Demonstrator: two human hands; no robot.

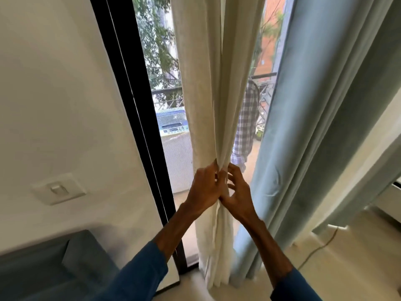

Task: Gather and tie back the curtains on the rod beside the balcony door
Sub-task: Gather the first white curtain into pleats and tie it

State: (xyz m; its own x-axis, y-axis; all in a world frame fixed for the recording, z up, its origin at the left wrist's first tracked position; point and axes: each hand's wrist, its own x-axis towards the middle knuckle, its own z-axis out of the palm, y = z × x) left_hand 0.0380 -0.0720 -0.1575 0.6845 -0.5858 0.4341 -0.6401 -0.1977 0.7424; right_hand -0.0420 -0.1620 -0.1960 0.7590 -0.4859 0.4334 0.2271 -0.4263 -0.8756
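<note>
As left grip, right grip clasp curtain

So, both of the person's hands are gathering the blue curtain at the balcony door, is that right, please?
Not quite. The head view shows the left hand and right hand gathering the white curtain at the balcony door; the blue curtain hangs to its right.
</note>
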